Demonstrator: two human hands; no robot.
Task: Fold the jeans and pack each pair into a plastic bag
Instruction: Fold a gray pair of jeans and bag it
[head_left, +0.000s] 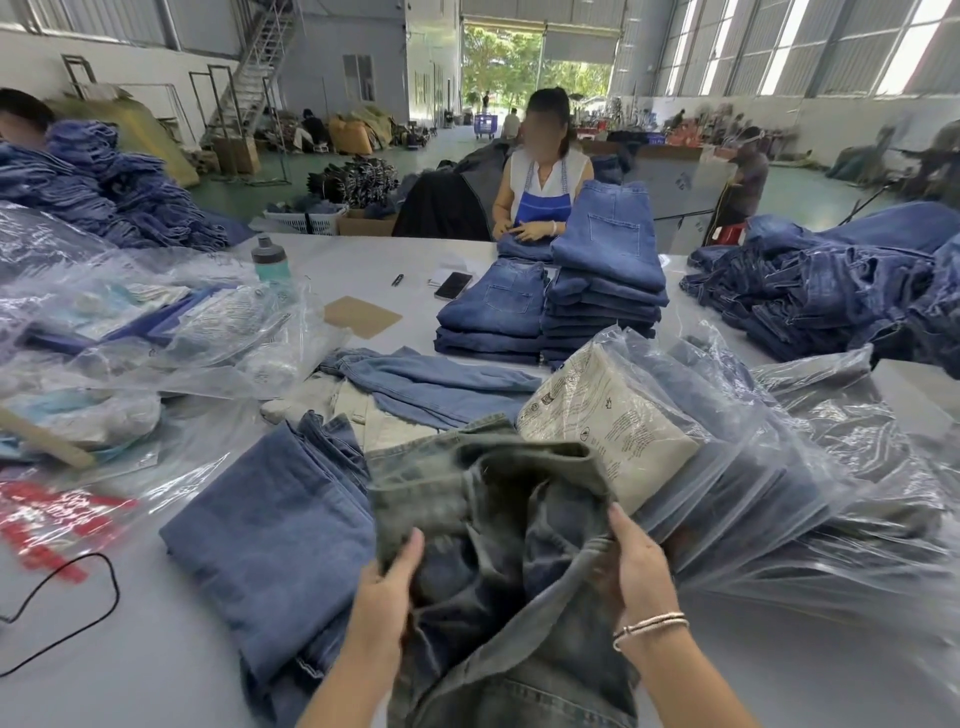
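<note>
Print on the bagged pack (602, 415) is too small to read. Left hand (387, 582) and right hand (631, 566) each grip rumpled grey-blue jeans (488, 499) near the table (130, 675) edge, fingers curled into soft denim. Beside them lie folded denim (270, 535) and glossy plastic bags (779, 493); 2 neat stacks (550, 312) stand beyond.
</note>
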